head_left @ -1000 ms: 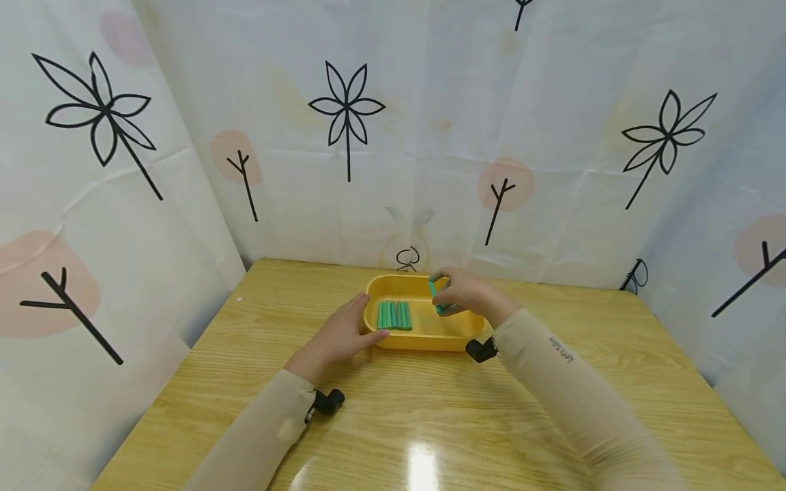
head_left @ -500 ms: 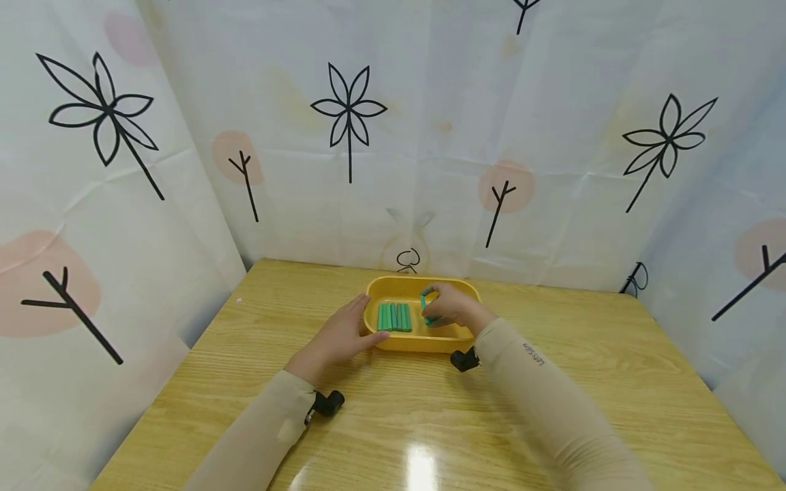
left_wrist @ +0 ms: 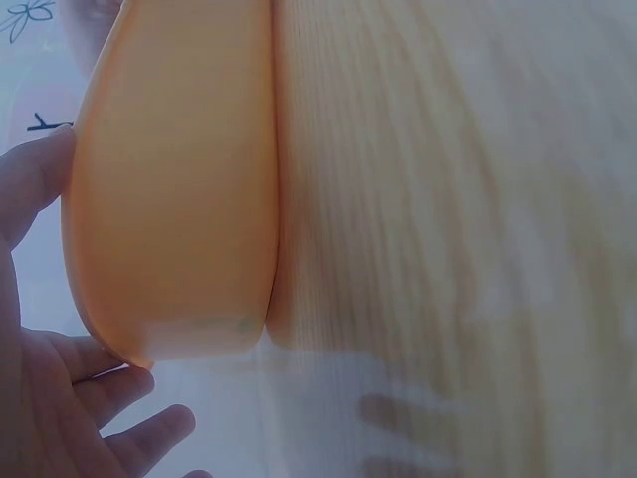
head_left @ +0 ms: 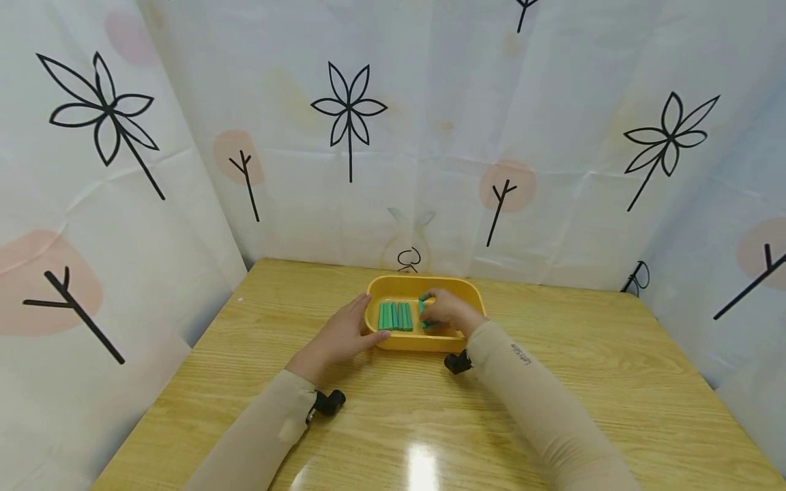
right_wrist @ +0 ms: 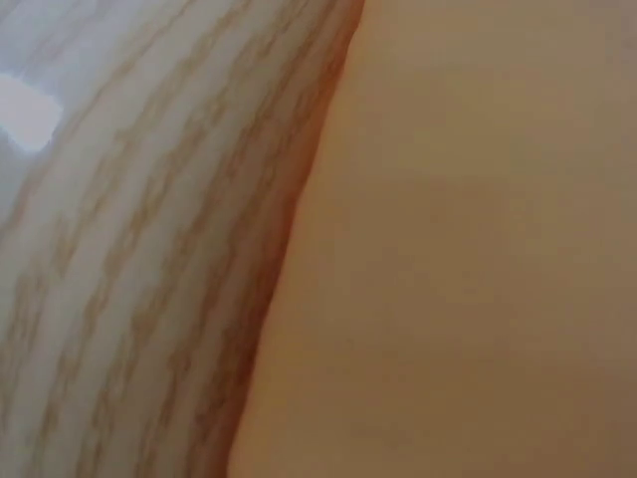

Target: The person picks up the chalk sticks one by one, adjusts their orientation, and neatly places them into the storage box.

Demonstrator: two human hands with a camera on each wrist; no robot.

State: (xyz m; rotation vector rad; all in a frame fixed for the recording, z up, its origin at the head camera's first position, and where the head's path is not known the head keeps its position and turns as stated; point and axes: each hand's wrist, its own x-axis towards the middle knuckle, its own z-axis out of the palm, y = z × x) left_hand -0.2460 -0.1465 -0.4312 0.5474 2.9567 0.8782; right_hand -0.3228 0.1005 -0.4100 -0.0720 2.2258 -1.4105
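A yellow plastic tub (head_left: pixel 424 344) stands on the table. Several green sticks (head_left: pixel 395 316) lie side by side in its left half. My left hand (head_left: pixel 336 334) holds the tub's left end, thumb at the front rim and fingers round the left side. In the left wrist view, the thumb and fingertips of that left hand (left_wrist: pixel 60 388) touch the rim. Inside the right half, my right hand (head_left: pixel 451 312) pinches a green stick (head_left: pixel 421 307) lengthwise between thumb and fingers, low near the tub's floor. Fingers partly hide this stick. The right wrist view shows only the tub's wall (right_wrist: pixel 448 249) and tabletop.
The wooden table (head_left: pixel 381 416) extends round the tub on all sides. A white patterned curtain (head_left: pixel 417 136) hangs behind it and along both sides. A small black object (head_left: pixel 632 278) is at the back right edge.
My right hand has moved left and down into the tub with the green stick, closer to the row of sticks. My left hand stays on the tub.
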